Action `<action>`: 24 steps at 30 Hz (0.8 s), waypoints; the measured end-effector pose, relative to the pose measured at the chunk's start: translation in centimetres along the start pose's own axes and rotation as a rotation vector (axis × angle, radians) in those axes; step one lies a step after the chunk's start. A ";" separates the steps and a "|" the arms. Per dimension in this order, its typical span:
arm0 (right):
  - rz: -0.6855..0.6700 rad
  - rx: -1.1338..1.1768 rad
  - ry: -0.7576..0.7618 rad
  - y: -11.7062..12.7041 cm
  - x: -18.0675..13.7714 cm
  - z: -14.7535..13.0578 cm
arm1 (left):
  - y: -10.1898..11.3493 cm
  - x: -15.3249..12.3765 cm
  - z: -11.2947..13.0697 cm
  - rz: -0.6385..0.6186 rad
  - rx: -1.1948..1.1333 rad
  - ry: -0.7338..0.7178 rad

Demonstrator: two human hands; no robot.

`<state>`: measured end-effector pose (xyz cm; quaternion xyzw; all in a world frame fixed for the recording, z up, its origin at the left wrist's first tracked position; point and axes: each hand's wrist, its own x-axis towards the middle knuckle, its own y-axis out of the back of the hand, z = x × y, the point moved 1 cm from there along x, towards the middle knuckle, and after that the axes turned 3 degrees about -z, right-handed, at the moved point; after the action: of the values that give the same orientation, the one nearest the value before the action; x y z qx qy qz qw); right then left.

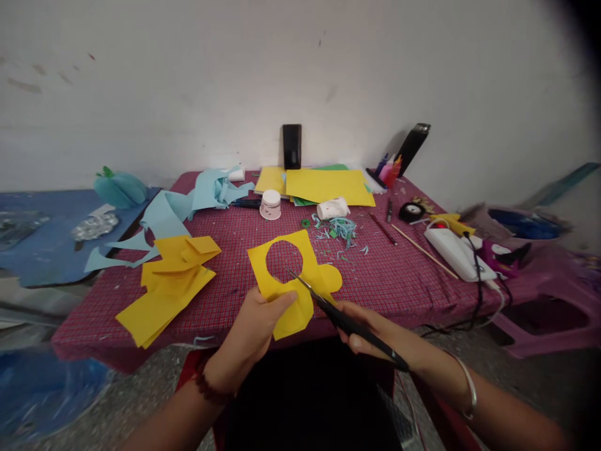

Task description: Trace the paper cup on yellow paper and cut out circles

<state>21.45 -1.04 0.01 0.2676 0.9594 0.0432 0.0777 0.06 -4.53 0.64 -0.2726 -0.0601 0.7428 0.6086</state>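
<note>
My left hand (256,329) pinches the lower edge of a yellow paper sheet (307,266) that has a round hole cut through it. The sheet is held up over the near edge of the table. My right hand (361,326) grips black scissors (328,307), whose blades point up and left and touch the paper just below the hole. A rounded yellow flap sticks out on the sheet's right side.
The table has a red checked cloth (389,275). On it lie yellow paper offcuts (169,282), light blue scraps (188,207), a white cup (271,205), a stack of yellow and green sheets (328,186), green shreds (340,228), a tape roll (412,211), a stick (425,252) and a white power strip (457,254). A purple stool (544,319) stands at the right.
</note>
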 end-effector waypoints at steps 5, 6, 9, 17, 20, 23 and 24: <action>0.003 -0.012 -0.010 0.1 -0.2 0.0 | 0.1 -0.1 0.5 -0.007 0.013 -0.003; 0.006 -0.017 -0.011 0.0 -0.2 -0.1 | 0.0 -0.2 0.5 -0.010 0.007 -0.003; 0.021 -0.028 -0.003 -0.3 -0.1 -0.1 | -0.2 -0.3 0.3 -0.019 -0.039 -0.003; 0.092 -0.015 0.009 -1.0 0.3 -0.3 | -1.1 -0.4 -0.2 0.040 -0.130 0.009; 0.122 -0.018 0.028 -1.0 0.3 -0.2 | -1.0 -0.4 -0.1 0.046 -0.125 0.004; 0.114 0.002 0.026 -0.8 0.1 0.4 | -0.7 -0.3 0.0 0.017 -0.090 -0.007; 0.109 0.010 0.020 -0.7 0.0 0.7 | -0.6 -0.2 0.0 0.004 -0.074 -0.011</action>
<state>21.19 -1.56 -0.73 0.3195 0.9443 0.0454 0.0644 0.56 -4.59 0.96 -0.2909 -0.0903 0.7428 0.5962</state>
